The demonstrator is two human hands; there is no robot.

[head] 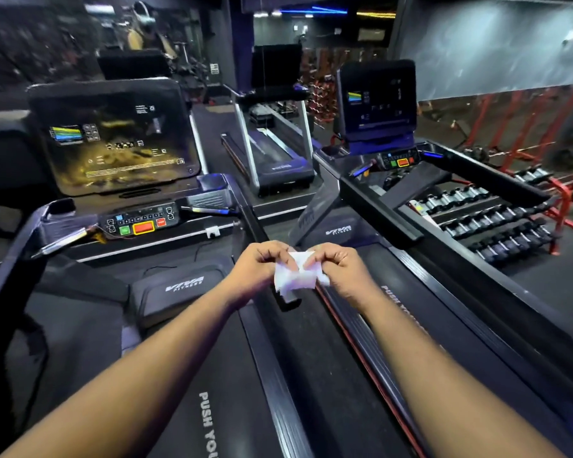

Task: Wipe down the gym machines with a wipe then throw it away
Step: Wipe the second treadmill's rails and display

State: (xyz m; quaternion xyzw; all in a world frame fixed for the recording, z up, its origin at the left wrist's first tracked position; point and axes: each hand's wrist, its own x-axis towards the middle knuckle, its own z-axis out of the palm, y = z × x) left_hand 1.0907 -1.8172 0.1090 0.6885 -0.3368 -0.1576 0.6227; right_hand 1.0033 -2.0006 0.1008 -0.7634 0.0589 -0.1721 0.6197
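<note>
Between two treadmills, held out at arm's length over the gap: one white wipe (pixel 296 276), pinched from both sides. Left hand (pixel 258 267) clamped on its left edge with curled fingers, right hand (pixel 339 267) likewise on the right edge, thumbs and fingertips pressed into the sheet. Crumpled and partly folded, hanging limp below the knuckles, clear of every surface. Likely feather-light, soft and without stiffness, probably damp and easy to tear if pulled hard; best taken by opposite edges or corners to spread it flat, then bunched in one palm for wiping.

Counted: two hands, one wipe, three treadmills in view — left treadmill (pixel 113 143) with lit console, right treadmill (pixel 377 104) likewise lit, a third (pixel 272 127) further back between them. One dumbbell rack (pixel 490 213) at right, three tiers, dumbbells too small to count. No bin visible. Wiping apparently not yet begun on either near machine.
</note>
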